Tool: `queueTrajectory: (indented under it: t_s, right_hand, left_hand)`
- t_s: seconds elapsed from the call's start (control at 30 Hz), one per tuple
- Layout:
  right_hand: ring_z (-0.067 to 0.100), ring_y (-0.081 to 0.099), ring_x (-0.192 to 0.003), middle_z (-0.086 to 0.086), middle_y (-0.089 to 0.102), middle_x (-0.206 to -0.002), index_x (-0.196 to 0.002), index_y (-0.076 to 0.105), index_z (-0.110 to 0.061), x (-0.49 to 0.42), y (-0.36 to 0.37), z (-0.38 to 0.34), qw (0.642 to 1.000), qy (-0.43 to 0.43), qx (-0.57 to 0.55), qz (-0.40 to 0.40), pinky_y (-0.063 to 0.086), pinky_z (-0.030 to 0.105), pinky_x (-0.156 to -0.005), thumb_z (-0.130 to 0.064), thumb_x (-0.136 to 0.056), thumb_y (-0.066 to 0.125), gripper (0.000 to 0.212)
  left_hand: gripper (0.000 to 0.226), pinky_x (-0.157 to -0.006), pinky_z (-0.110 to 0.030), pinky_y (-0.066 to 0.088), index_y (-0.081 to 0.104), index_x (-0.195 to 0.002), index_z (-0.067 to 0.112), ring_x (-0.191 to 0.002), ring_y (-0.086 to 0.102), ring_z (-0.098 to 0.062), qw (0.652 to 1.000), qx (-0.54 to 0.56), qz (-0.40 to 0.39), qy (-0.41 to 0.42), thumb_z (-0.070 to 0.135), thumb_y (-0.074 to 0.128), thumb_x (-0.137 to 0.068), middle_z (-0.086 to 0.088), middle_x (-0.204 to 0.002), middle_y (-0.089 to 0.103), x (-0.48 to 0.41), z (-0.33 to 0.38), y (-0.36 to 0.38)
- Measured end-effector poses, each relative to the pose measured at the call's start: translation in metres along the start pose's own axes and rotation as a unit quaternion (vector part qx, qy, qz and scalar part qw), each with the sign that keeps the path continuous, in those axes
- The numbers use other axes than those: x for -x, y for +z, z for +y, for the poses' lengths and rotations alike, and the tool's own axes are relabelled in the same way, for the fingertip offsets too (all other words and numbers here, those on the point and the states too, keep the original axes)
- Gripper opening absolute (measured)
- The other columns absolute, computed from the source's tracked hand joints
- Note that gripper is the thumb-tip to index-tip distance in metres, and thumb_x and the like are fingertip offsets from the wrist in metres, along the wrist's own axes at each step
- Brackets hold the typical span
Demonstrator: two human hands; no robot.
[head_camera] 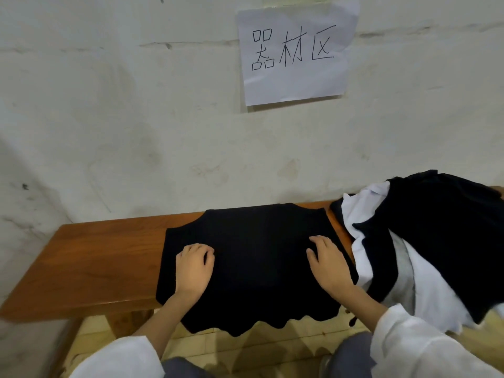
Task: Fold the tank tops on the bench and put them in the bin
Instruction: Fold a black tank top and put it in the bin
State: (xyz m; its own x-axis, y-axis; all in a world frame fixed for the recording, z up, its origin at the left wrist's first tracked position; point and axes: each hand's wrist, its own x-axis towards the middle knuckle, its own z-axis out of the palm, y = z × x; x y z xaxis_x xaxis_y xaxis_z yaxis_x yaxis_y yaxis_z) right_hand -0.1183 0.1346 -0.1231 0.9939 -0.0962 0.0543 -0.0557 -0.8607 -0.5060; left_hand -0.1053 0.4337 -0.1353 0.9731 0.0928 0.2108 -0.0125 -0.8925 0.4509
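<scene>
The wooden bench [95, 257] runs along the foot of a scuffed white wall, and everything that matters is on it. At its right end lies a loose heap of black and white tops [425, 241], spilling over the front edge and not yet folded. Just beside the heap, touching its near corner, a single black tank top [259, 255] is spread flat across the seat, with its lower part hanging off the front edge in soft scallops. No bin shows from where I stand.

The way that hanging edge droops tells me the cloth is thin, light and limp. It should slide easily on the polished wood and will not hold a crease unless pressed. I would take it by pinching both layers at the outer side edges or at the shoulder straps, then lay it over and smooth it down. A grab in the middle would only bunch it.

The right hand [328, 266] rests on the top near its right side, fingers spread and laid flat, gripping nothing. The left hand [192, 271] sits on the left part with its fingertips curled under. Black on black, I cannot tell whether they pinch a fold or merely press down.
</scene>
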Motion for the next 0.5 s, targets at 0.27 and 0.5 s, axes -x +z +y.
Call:
queueTrajectory:
  t_s: [0.27,0.5]
  right_hand:
    - [0.015,0.059,-0.063,0.004,0.063,-0.078,-0.090,0.059,-0.014,0.065,0.021,0.017,0.958,0.087,-0.152,-0.226,0.050,0.030,-0.058,-0.029,-0.098,0.050,0.019]
    - [0.023,0.054,-0.074,0.010,0.054,-0.086,-0.121,0.051,-0.002,0.049,0.036,0.060,0.909,0.296,-0.111,-0.271,0.050,0.039,-0.081,-0.024,-0.097,0.049,0.033]
  left_hand:
    - [0.026,-0.055,-0.037,0.050,0.062,-0.070,0.019,-0.053,0.060,-0.013,0.953,0.190,-0.207,-0.117,0.011,0.051,-0.092,-0.001,-0.067,0.064,0.101,0.005,0.013]
    - [0.028,-0.063,-0.034,0.051,0.049,-0.118,0.002,-0.076,0.059,-0.026,0.828,0.238,-0.266,-0.433,0.020,0.051,-0.096,-0.016,-0.102,0.059,0.097,-0.048,0.037]
